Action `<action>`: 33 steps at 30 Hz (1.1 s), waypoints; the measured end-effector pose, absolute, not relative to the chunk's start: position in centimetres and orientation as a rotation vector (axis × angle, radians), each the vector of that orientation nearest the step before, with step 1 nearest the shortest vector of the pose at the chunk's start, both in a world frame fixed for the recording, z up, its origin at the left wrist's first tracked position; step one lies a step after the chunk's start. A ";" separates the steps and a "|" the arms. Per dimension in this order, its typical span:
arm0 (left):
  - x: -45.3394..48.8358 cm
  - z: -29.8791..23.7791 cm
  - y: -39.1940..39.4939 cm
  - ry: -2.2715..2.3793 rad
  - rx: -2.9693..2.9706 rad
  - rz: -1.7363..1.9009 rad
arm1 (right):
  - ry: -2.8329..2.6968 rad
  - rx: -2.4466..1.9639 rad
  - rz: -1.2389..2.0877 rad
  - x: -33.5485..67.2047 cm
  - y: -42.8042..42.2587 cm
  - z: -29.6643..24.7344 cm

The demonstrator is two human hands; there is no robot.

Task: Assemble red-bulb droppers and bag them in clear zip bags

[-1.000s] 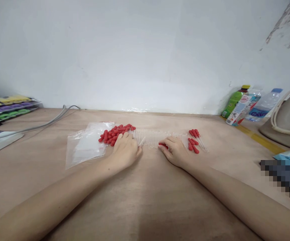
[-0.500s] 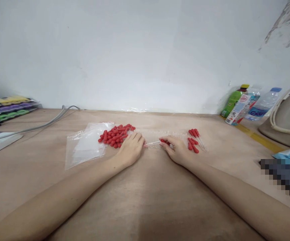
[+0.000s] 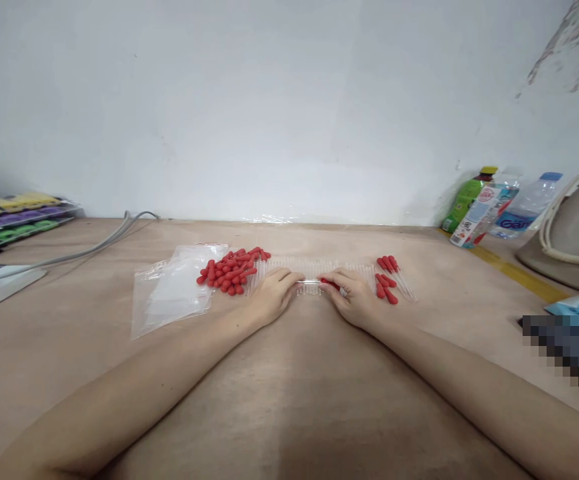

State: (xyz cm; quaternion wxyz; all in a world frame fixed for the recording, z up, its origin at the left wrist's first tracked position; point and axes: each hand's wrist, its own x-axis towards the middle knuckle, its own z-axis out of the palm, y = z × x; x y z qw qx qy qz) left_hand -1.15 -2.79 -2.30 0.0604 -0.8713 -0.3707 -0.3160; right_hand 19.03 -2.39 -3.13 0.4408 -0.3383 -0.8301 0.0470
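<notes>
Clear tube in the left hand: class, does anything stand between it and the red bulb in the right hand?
Nothing visible. The clear tube extends from the left hand toward the red bulb in the right hand; whether they touch is unclear.

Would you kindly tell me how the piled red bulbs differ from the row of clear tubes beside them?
The red bulbs are opaque and brightly coloured, while the clear tubes are see-through. The red bulbs look thick and rounded; the clear tubes look slender and straight. The red bulbs lie jumbled in a heap, whereas the clear tubes lie side by side. Both lie on the table.
</notes>
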 end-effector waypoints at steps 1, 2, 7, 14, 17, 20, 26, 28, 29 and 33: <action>-1.1 -2.3 -2.8 -1.133 -2.609 -0.987 | -2.048 -0.824 0.127 19.0 -2.3 -3.2; -1.2 -2.4 -2.8 -1.147 -2.585 -1.007 | -2.036 -0.819 0.135 19.1 -2.3 -3.2; -1.2 -2.5 -3.0 -1.159 -2.545 -1.014 | -2.064 -0.838 0.146 19.1 -2.3 -3.2; -1.3 -2.4 -3.1 -1.065 -2.634 -1.014 | -2.116 -0.770 0.155 19.0 -2.6 -3.0; -1.5 -2.6 -3.1 -0.977 -2.643 -1.009 | -2.101 -0.729 0.149 19.0 -2.6 -3.2; -1.6 -3.0 -2.8 -0.886 -2.628 -1.041 | -2.107 -0.706 0.141 19.0 -2.7 -3.3; -1.8 -3.3 -2.5 -0.778 -2.641 -1.052 | -2.133 -0.688 0.109 19.1 -3.0 -3.2; -1.9 -3.2 -2.5 -0.777 -2.647 -1.016 | -2.159 -0.692 0.079 19.1 -3.0 -3.2; -1.9 -3.1 -2.5 -0.781 -2.649 -0.986 | -2.173 -0.694 0.062 19.1 -3.0 -3.2; -2.2 -2.7 -2.7 -0.768 -2.616 -0.807 | -2.236 -0.678 -0.007 19.1 -3.0 -3.2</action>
